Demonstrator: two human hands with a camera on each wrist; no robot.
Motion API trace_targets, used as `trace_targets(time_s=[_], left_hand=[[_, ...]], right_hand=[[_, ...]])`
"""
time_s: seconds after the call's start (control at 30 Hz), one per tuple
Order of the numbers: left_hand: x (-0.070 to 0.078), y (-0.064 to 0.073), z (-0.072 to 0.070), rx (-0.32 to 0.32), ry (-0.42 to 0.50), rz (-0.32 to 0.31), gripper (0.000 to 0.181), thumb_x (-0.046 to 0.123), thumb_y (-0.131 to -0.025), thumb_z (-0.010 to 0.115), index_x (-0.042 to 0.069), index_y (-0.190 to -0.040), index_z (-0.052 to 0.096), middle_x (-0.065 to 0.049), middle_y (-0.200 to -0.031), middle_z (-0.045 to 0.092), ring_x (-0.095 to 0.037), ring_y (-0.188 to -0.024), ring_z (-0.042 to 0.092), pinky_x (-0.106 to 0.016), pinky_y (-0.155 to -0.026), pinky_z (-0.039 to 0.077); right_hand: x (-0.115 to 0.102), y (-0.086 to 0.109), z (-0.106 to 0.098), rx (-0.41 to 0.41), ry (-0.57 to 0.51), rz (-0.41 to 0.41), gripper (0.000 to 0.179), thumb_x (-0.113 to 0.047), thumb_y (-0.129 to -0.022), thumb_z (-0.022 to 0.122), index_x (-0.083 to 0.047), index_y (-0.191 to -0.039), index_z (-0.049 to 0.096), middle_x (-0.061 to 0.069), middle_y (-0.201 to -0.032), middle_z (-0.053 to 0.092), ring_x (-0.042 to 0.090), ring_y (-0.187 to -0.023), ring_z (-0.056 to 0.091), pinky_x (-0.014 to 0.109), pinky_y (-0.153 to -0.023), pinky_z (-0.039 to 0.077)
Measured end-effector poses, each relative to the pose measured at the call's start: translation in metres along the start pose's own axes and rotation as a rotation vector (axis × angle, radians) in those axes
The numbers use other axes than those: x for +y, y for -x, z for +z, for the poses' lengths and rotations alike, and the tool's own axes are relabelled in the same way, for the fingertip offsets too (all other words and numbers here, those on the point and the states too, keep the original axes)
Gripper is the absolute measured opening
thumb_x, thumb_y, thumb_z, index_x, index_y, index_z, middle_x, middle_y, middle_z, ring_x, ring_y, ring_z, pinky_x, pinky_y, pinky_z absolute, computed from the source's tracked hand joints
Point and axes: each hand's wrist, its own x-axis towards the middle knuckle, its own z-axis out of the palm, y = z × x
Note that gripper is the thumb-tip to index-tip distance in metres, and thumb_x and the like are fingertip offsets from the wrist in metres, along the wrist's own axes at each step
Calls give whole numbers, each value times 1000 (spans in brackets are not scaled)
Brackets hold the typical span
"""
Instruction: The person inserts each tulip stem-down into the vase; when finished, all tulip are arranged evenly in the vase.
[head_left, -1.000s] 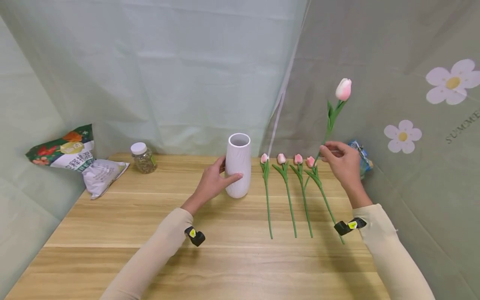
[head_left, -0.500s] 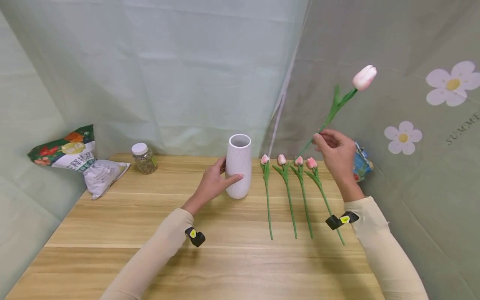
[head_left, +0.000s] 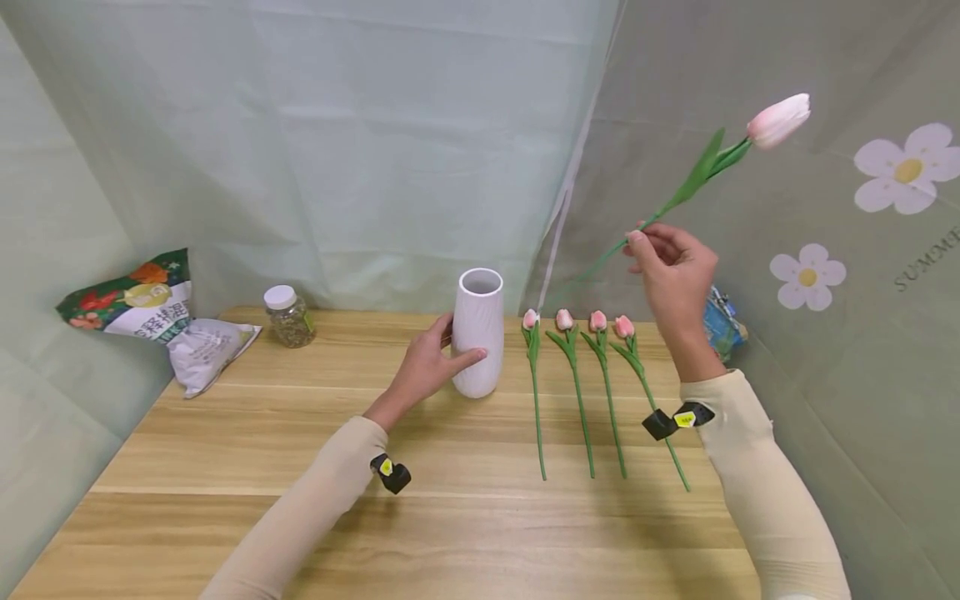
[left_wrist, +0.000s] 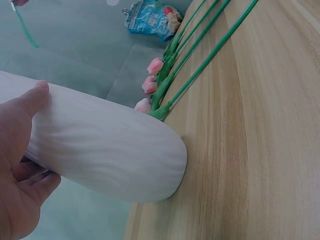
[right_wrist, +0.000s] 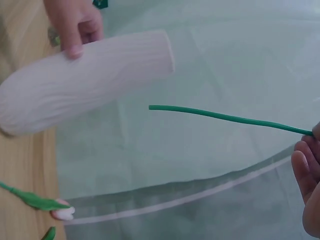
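Observation:
A white ribbed vase stands upright on the table, its mouth facing up. My left hand grips its left side, thumb across the front and fingers behind, as the left wrist view of the vase also shows. Up to the right, my right hand pinches the green stem of a pink-and-white artificial tulip. That tulip tilts, bloom up to the right, and the bare stem end points toward the vase's mouth, apart from it. Several more tulips lie side by side right of the vase.
At the back left stand a small jar with a white lid and a printed bag leaning by the curtain. A blue package sits at the right edge behind my right wrist. Curtains close off the wooden table behind.
My right hand has risen and shifted slightly left. The held tulip has tipped from near upright to a slant, its bloom moving up and right. My left hand and the vase have stayed put.

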Motion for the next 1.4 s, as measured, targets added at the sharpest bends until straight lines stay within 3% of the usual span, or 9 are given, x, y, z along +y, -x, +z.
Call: trace_targets(time_s=[0.2,0.43,0.77,1.0,1.4], left_hand=[[2,0,-1,1,-2,-4,86,44,-85,83,3,-150,45,-19,-143,58,-31,-132,57,-45,-111,49],[3,0,-1,1,-8,-5,86,44,-85,83,3,-151,45,-20,-143,58,-31,-132,57,-46,-110,50],[3,0,-1,-2,-11,-9,85,43,-86,83,4,-151,45,-19,-144,58,-31,-133,57,-45,-110,50],[4,2,-2,-4,-6,-12,86,43,-86,83,4,-151,44,-19,-145,57,-32,-133,57,-46,-110,50],[3,1,-1,-4,-16,-13,84,42,-86,83,4,-150,45,-19,-143,58,-31,-132,58,-44,-110,50]], right_hand=[[-11,-8,9,33,-57,-21,13,-12,-91,78,-2,-98,78,1,-88,76,12,-76,74,19,-61,59],[-18,-13,19,39,-93,-89,13,-9,-92,76,3,-97,76,3,-88,76,15,-74,73,22,-60,59],[-23,-14,35,39,-160,-69,12,-8,-91,78,3,-96,77,5,-87,76,15,-73,73,23,-59,60],[-21,-4,51,-15,-169,-7,14,-13,-91,78,0,-98,77,4,-88,76,15,-75,73,22,-61,60],[2,24,76,-88,-128,15,19,-13,-93,76,5,-98,74,-5,-84,76,12,-73,72,26,-60,61]])
